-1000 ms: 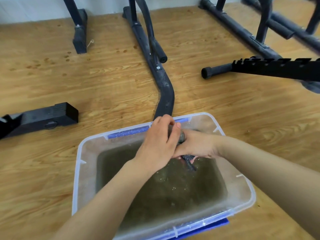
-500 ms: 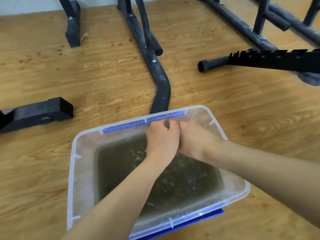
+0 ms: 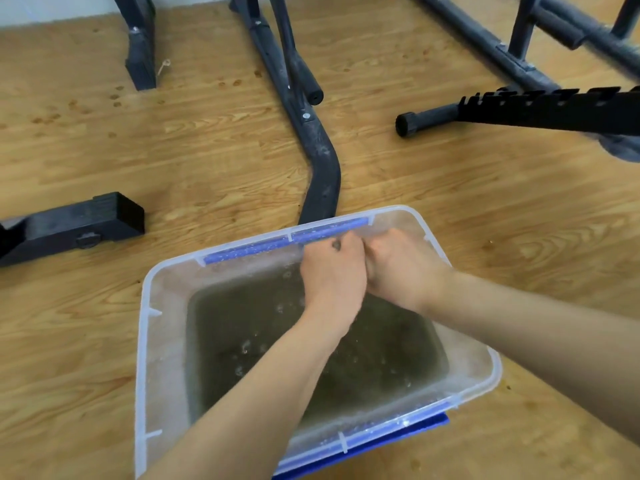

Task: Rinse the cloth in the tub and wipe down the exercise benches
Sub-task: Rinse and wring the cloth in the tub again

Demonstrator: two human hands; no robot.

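Left hand [image 3: 332, 271] and right hand [image 3: 401, 268] are held fist against fist above the far end of the clear plastic tub [image 3: 142, 341]. All fingers are curled tight round the cloth [image 3: 336, 244], of which only a dark scrap is seen. Murky water [image 3: 259, 323] lies below.

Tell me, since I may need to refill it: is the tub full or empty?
Partly full. Murky brown water covers the bottom of the clear plastic tub, its surface well below the rim; bubbles dot it.

Spotted wooden floor [image 3: 207, 150]; white wall [image 3: 52, 8] beyond
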